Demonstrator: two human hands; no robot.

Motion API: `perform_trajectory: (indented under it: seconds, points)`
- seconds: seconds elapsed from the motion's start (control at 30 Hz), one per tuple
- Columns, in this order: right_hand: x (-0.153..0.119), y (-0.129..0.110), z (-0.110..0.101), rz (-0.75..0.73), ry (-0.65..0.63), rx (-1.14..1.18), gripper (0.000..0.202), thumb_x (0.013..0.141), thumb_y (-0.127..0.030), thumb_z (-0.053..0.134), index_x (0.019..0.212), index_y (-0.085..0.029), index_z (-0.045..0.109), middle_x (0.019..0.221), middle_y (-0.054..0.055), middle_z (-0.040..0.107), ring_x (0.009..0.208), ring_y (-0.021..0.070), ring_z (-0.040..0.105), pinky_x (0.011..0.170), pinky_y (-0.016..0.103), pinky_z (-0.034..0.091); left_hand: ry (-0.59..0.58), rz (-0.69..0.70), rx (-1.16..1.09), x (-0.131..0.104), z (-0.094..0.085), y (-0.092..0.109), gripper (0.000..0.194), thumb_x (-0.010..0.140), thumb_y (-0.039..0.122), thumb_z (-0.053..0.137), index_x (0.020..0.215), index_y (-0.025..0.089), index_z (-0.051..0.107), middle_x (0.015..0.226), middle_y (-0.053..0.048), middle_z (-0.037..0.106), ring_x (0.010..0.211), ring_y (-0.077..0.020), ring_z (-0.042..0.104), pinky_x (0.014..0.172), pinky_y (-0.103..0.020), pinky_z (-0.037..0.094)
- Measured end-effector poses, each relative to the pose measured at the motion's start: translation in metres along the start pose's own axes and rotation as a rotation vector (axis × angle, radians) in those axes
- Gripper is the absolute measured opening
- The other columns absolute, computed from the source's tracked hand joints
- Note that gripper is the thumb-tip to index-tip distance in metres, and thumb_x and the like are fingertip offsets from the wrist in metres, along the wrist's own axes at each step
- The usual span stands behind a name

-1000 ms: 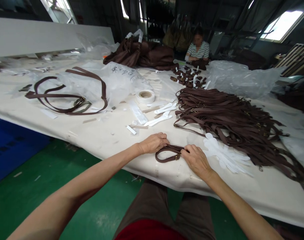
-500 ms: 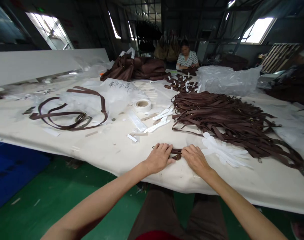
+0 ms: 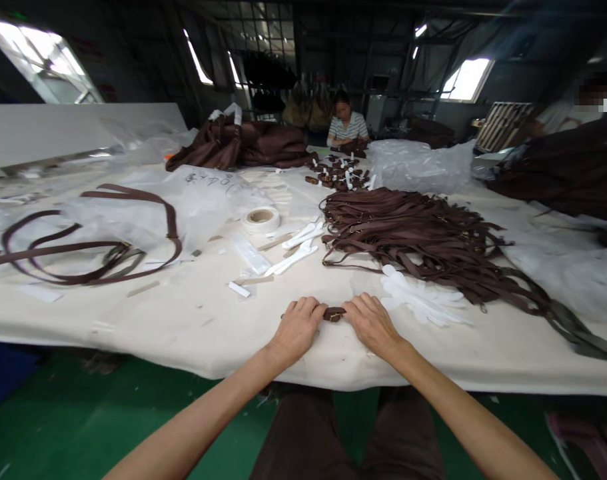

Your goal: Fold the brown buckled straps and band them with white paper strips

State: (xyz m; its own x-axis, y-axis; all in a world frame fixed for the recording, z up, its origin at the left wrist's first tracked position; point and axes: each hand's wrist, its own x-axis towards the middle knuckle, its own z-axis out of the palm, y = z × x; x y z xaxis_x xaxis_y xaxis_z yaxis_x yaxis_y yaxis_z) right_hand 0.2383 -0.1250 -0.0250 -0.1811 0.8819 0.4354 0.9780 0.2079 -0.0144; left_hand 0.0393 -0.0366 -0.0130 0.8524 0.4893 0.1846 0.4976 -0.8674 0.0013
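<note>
A short folded bundle of brown strap (image 3: 334, 314) with a brass buckle lies between my hands near the table's front edge. My left hand (image 3: 299, 328) is closed over its left end, fingers curled. On the right end, my right hand (image 3: 372, 321) grips with bent fingers. Much of the strap is hidden beneath both hands. White paper-like strips (image 3: 423, 300) lie just right of my right hand, and a large pile of brown straps (image 3: 408, 230) with brass fittings spreads beyond them.
A white tape roll (image 3: 260, 219) and white strips (image 3: 298, 250) lie mid-table (image 3: 183, 333). Coiled brown straps (image 3: 171, 217) are at left. Clear plastic (image 3: 418, 163) and brown bags (image 3: 263, 143) lie farther back. A person in a striped top (image 3: 348, 127) sits across the table.
The view has turned right, shifting the scene leftward. Both hands are closer together, and less strap shows between them, with the buckle now visible there.
</note>
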Motion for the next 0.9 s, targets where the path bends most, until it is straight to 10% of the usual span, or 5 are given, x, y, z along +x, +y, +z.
perform_trajectory:
  seconds: [0.3,0.53,0.9]
  points:
    - [-0.008,-0.009,0.004,0.209,-0.097,0.209,0.013,0.098,-0.025,0.054,0.1,-0.022,0.067,0.101,0.006,0.063,0.092,0.0209,0.052,0.08,0.032,0.044,0.128,0.016,0.02,-0.01,0.027,-0.004,0.04,0.096,0.013,0.042,0.132,0.02,0.058,0.105,-0.01,0.064,0.09,-0.025,0.057,0.075,-0.036,0.045]
    - [-0.045,0.053,-0.023,0.45,0.044,0.269,0.025,0.1,-0.019,0.043,0.101,-0.02,0.069,0.099,0.007,0.065,0.093,0.0193,0.059,0.087,0.029,0.046,0.189,-0.006,0.009,-0.011,0.032,-0.002,0.032,0.099,0.02,0.041,0.121,0.014,0.063,0.099,-0.011,0.063,0.085,-0.0261,0.055,0.072,-0.038,0.044]
    - [-0.039,0.111,-0.037,0.513,-0.439,0.119,0.011,0.087,-0.019,0.062,0.097,-0.022,0.067,0.099,0.005,0.062,0.1,0.022,0.057,0.083,0.032,0.041,0.181,-0.054,0.005,-0.009,0.023,0.005,0.033,0.101,0.027,0.039,0.119,0.017,0.063,0.096,-0.011,0.064,0.083,-0.0259,0.056,0.071,-0.039,0.042]
